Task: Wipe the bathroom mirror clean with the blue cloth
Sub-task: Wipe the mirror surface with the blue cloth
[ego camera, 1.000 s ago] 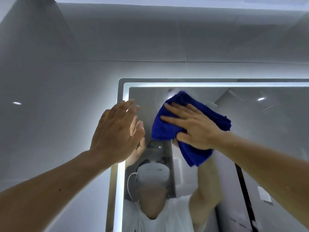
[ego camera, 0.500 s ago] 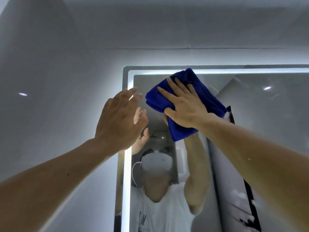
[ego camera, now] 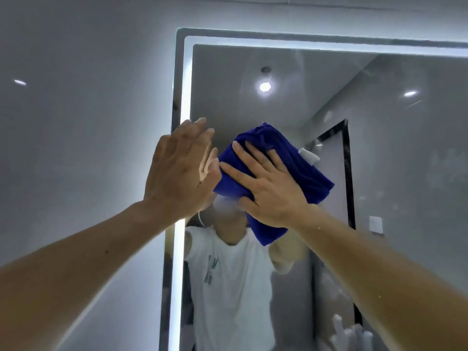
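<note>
The bathroom mirror hangs on the wall with a lit white strip around its edge. My right hand presses the folded blue cloth flat against the glass, well below the top edge and near the left side. A white tag sticks out of the cloth at its right. My left hand lies flat with fingers together and extended on the mirror's left lit edge, holding nothing, touching the cloth's left corner. The glass reflects a person in a white shirt.
A glossy grey tiled wall fills the left side. The mirror's reflection shows a ceiling lamp, a dark door frame and pale bottles at the lower right.
My right hand has slid the cloth down the glass from the top lit edge. The view has dropped, so more of the mirror shows. My left hand stays on the left edge.
</note>
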### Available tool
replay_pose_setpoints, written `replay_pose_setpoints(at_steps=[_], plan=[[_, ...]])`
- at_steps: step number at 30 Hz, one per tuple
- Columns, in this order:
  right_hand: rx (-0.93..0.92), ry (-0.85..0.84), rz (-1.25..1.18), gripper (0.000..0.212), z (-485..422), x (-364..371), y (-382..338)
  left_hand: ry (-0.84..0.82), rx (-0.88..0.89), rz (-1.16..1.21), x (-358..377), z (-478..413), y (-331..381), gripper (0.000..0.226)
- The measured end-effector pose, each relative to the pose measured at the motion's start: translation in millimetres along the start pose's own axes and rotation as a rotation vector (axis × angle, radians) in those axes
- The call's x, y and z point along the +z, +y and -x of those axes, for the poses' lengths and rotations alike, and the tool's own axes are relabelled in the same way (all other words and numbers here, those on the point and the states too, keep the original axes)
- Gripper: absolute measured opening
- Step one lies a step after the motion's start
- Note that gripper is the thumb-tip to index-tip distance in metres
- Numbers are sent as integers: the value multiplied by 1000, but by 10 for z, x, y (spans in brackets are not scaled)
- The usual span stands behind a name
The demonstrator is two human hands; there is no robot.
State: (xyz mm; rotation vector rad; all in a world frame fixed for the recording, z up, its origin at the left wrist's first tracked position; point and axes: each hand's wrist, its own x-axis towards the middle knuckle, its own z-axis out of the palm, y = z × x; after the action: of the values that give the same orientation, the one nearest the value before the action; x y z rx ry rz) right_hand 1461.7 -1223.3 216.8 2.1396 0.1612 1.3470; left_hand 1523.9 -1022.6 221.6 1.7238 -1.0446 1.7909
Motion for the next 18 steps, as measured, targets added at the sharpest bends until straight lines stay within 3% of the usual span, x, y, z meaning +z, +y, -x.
replay_pose_setpoints(at_steps=[9, 18], plan=[[-5, 41, -38, 60, 464, 131, -340, -127, -5, -24, 94, 518, 175, 57], [-13, 3, -107, 68, 1312, 448, -905, -199, -92, -45, 30, 1045, 361, 61]])
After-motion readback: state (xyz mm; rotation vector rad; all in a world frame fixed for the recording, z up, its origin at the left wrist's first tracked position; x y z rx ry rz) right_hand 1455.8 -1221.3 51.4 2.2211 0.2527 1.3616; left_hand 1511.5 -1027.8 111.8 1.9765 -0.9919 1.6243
